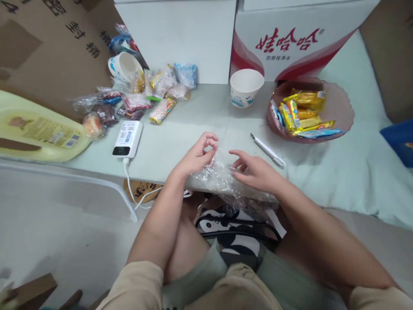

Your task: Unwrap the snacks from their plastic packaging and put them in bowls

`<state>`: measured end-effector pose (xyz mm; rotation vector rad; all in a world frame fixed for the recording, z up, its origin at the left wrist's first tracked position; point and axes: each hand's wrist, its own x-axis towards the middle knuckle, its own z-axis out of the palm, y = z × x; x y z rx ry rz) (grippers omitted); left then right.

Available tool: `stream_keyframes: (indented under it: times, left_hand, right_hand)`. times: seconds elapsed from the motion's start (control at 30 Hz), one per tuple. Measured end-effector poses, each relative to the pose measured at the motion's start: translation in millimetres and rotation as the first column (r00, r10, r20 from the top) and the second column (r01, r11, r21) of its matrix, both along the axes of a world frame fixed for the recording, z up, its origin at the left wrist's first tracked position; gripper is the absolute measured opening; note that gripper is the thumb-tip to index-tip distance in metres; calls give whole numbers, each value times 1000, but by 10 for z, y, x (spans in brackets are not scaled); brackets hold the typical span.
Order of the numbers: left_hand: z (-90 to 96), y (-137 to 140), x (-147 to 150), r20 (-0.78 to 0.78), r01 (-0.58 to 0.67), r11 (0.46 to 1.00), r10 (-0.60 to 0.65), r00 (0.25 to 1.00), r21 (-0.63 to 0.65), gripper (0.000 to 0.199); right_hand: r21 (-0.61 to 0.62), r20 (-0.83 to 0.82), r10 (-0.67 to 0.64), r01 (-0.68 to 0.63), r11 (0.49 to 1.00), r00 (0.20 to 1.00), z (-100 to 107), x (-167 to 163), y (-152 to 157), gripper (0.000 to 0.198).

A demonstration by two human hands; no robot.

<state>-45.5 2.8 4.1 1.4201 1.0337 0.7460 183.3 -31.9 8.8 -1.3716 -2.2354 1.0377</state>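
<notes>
A crumpled clear plastic bag [219, 170] lies at the front edge of the bed and drapes down toward my lap. My left hand [201, 153] is at its upper left corner, fingers curled and the thumb against the plastic, as in a loose pinch. On the other side my right hand [253, 170] has its index finger stretched out and its thumb apart, with the bag beside the fingertips. Close to my right hand lies a white pen-like tool [267, 150] with a dark tip. A patterned paper cup [245, 88] stands upright beyond my hands.
A pink glass bowl [345, 112] holds several yellow and blue wrapped snacks. Wrapped snacks [135, 101] lie heaped at left near a tipped paper cup [124, 66]. A white power bank [128, 138] trails a cable. A yellow jug [41, 133] and cardboard boxes [176, 38] border the surface.
</notes>
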Motion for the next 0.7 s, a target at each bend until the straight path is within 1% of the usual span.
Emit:
stream_keyframes:
  times: [0.07, 0.1, 0.2, 0.23, 0.27, 0.33, 0.4, 0.43, 0.47, 0.5, 0.53, 0.57, 0.6, 0.63, 0.67, 0.7]
  left_hand:
    - [-8, 49, 9, -11, -19, 1000, 19, 1000, 11, 29]
    - [-14, 77, 11, -22, -30, 1000, 30, 999, 9, 30]
    - [-32, 163, 4, -42, -42, 999, 41, 998, -32, 40]
    - [-35, 190, -3, -29, -51, 997, 49, 998, -61, 44]
    - [-37, 215, -10, -4, -80, 992, 80, 997, -96, 47]
    - [-38, 254, -18, 58, -214, 963, 226, 972, -165, 49]
    - [-32, 263, 0, 118, -349, 909, 382, 917, -229, 57]
    - [-24, 253, 25, 147, -364, 891, 411, 900, -270, 64]
    - [-15, 234, 63, 174, -324, 888, 393, 903, -326, 69]
    - [-3, 207, 111, 203, -237, 889, 334, 920, -391, 70]
    - [8, 175, 166, 234, -131, 883, 258, 937, -450, 66]
    - [19, 143, 225, 257, -40, 869, 189, 948, -492, 57]
    - [26, 115, 282, 261, 8, 859, 147, 954, -513, 47]
    - [30, 94, 333, 244, 9, 860, 135, 960, -511, 37]
    - [29, 82, 375, 208, -31, 873, 150, 967, -488, 31]
    - [22, 78, 405, 158, -89, 889, 176, 972, -448, 30]
  right_hand:
    - [-67, -45, -29, 26, 997, 999, 30, 53, 14, 57]
    - [-101, -57, -16, 10, 995, 998, 40, 83, 27, 51]
    - [-226, -121, 40, -66, 972, 992, 38, 151, 65, 19]
    - [-255, -169, 26, -69, 965, 985, 31, 163, 70, 16]
    - [-272, -229, -9, -55, 961, 973, 22, 170, 70, 16]
    - [-277, -361, -120, 16, 961, 925, 1, 175, 63, 16]
    - [-290, -483, -245, 111, 951, 840, -21, 165, 55, 16]
    - [-309, -535, -311, 161, 937, 785, -33, 156, 55, 18]
    - [-336, -577, -376, 208, 919, 726, -44, 143, 58, 20]
    - [-369, -604, -433, 247, 896, 669, -55, 128, 64, 23]
    - [-408, -616, -487, 278, 870, 620, -64, 112, 73, 25]
    - [-451, -613, -535, 299, 841, 582, -71, 97, 83, 28]
    - [-498, -595, -579, 310, 810, 557, -77, 84, 93, 30]
    - [-547, -565, -617, 311, 777, 549, -82, 74, 103, 32]
    - [-594, -524, -646, 305, 745, 555, -87, 67, 111, 33]
    - [-632, -483, -662, 296, 717, 573, -95, 64, 118, 33]
